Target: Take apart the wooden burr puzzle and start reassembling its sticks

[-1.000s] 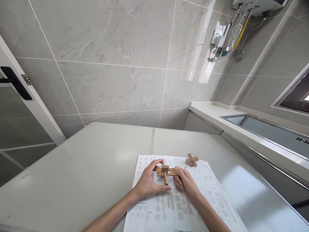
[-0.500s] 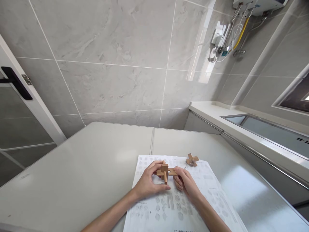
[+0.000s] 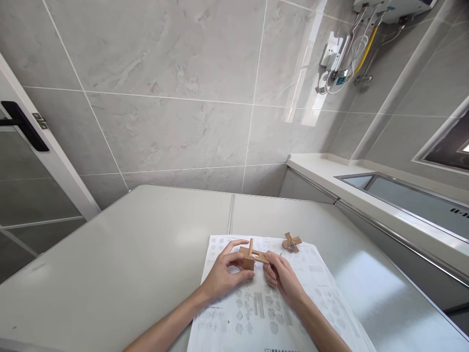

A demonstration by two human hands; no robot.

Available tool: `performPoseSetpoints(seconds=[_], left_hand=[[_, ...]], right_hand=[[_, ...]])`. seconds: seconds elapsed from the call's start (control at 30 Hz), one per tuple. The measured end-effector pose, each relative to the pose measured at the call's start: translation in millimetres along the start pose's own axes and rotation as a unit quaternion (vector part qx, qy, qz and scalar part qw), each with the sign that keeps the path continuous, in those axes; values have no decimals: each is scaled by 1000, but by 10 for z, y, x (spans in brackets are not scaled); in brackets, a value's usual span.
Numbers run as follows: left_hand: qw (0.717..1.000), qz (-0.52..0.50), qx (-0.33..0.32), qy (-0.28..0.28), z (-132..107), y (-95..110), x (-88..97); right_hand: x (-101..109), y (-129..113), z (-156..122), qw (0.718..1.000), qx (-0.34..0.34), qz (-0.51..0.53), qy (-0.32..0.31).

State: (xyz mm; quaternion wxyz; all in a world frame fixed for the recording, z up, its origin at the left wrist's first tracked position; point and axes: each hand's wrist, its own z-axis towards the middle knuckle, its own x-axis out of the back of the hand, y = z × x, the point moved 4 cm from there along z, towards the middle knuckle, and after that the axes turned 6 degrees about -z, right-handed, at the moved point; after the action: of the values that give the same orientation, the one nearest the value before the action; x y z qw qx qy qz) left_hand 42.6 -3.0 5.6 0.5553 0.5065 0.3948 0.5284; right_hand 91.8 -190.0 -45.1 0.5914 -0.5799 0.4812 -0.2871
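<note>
Wooden assembly [image 3: 248, 263], between left fingers [image 3: 232, 257], its flat end in right fingers [image 3: 273, 258]

Print [image 3: 286, 350] on paper [image 3: 227, 337] too small to read; marks [image 3: 459, 213] on panel [image 3: 410, 198] unreadable.

We see the wooden assembly [image 3: 248, 263] in warm, light brown, and the small wooden cross [image 3: 291, 242] in a similar brown. The paper sheet [image 3: 315, 281] is white, patterned with rows of faint grey printed figures and some darker text. The desk [image 3: 128, 254] is glossy off-white. Behind, we find grey wall tiles [image 3: 176, 54] with marble-like veining and white joints, a white door frame [image 3: 61, 151], a black door handle [image 3: 25, 126] and a yellow hose [image 3: 367, 50].
</note>
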Motion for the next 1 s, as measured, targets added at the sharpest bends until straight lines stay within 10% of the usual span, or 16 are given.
performPoseSetpoints(seconds=[0.63,1.0], left_hand=[[998,-27,6,51,53,2,91],[976,172,12,130,149,-169,425]], right_hand=[[131,37,62,998,11,11,57],[142,36,57,998,5,4,62]])
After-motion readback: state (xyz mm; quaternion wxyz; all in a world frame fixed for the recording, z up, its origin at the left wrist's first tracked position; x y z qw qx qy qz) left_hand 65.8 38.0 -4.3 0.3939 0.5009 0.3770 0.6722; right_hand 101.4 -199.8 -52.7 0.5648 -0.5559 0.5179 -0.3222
